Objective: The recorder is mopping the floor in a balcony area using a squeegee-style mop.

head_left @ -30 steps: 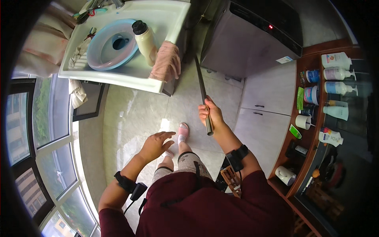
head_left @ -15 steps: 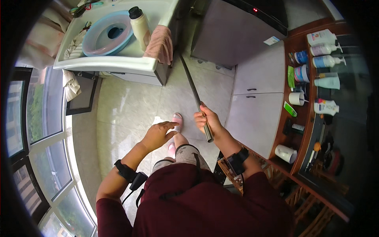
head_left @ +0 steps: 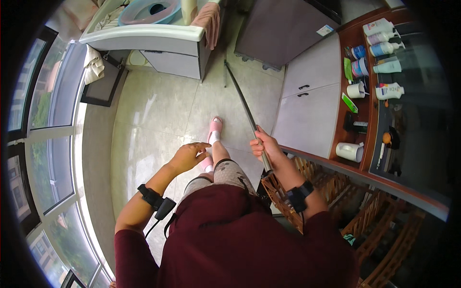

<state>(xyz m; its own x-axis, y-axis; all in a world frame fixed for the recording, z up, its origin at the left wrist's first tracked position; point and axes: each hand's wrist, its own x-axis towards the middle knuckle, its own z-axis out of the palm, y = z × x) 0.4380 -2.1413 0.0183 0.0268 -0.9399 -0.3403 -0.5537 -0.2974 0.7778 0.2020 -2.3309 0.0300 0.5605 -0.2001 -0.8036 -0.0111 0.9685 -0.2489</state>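
My right hand (head_left: 267,148) is wrapped round a long, thin metal pole (head_left: 241,98) near its upper end. The pole slants away from me toward the floor by the gap between the sink cabinet and the grey appliance. What is fixed to its far end is too small to make out. My left hand (head_left: 188,157) hangs in front of my body above the pink slippers (head_left: 215,126), its fingers loosely curved and holding nothing. It is apart from the pole.
Far left stands a white sink (head_left: 144,34) with a blue basin (head_left: 150,19) and a pink towel (head_left: 207,24). A grey appliance (head_left: 283,36) is at the back. White cabinets (head_left: 307,105) and a brown shelf (head_left: 364,144) with bottles line the right. Windows (head_left: 53,173) run along the left.
My view has shifted, and the sink and shelf sit higher in the picture. I have stepped forward slightly; my right hand still grips the pole, whose lower end now shows on the floor.
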